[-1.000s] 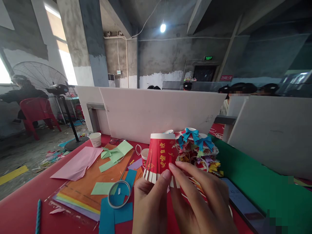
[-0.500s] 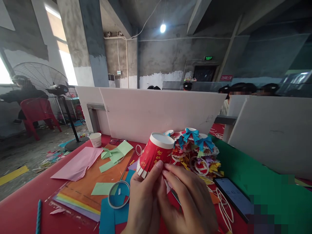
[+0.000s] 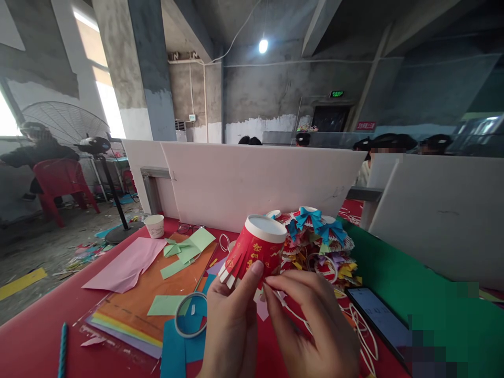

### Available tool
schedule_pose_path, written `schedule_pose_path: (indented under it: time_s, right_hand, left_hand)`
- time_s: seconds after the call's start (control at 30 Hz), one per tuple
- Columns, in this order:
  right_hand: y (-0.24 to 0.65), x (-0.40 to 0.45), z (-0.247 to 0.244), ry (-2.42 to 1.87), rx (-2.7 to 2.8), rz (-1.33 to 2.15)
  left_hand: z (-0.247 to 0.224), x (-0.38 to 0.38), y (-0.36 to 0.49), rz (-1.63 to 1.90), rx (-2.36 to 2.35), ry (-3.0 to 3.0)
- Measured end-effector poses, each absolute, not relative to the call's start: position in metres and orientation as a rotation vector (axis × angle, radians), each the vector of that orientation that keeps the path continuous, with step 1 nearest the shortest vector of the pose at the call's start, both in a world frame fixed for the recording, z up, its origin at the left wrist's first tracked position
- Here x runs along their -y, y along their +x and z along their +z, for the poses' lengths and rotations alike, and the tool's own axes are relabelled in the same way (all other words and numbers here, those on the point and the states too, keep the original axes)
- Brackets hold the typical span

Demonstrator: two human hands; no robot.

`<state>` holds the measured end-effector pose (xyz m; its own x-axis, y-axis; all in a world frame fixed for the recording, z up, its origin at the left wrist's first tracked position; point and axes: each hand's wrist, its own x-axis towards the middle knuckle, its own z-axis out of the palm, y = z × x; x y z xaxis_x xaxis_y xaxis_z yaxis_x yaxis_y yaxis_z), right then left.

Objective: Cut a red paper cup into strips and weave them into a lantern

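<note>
A red paper cup (image 3: 258, 247) with gold characters is tilted in front of me, its white base upward and its lower wall cut into strips. My left hand (image 3: 234, 320) is closed around its left side, the thumb pressed on the front. With thumb and index finger, my right hand (image 3: 315, 320) pinches the cup's lower edge, apparently at a strip; the fingertips partly hide it. Just left of my left hand, a roll of tape (image 3: 177, 320) lies over blue paper (image 3: 173, 349). Behind the cup stands a pile of cut cups (image 3: 293, 218) with blue paper bows.
Green paper pieces (image 3: 202, 239), a pink sheet (image 3: 126, 262) and a packet of coloured paper (image 3: 129, 315) lie left. A white cup (image 3: 154, 226) stands near the upright board (image 3: 255, 178). To the right are a phone (image 3: 378, 323) and white cord (image 3: 366, 336).
The cup has shifted slightly right. My right hand has moved a little right and down, its fingers now pinching the cup's edge; the dark thin tool seen beneath it earlier no longer shows.
</note>
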<state>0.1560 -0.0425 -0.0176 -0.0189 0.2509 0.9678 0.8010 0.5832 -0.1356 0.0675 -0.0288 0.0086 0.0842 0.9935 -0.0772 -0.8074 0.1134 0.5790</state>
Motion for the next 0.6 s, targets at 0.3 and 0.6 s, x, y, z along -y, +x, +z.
schedule_pose_path:
  time_s: [0.3, 0.6]
  right_hand:
    - [0.174, 0.050, -0.015, -0.863, 1.686, -0.898]
    - [0.170, 0.046, -0.023, -0.892, 1.669, -0.899]
  left_hand:
    - [0.014, 0.036, 0.065, 1.209, -0.410, 0.404]
    - [0.003, 0.029, 0.068, 1.280, -0.428, 0.367]
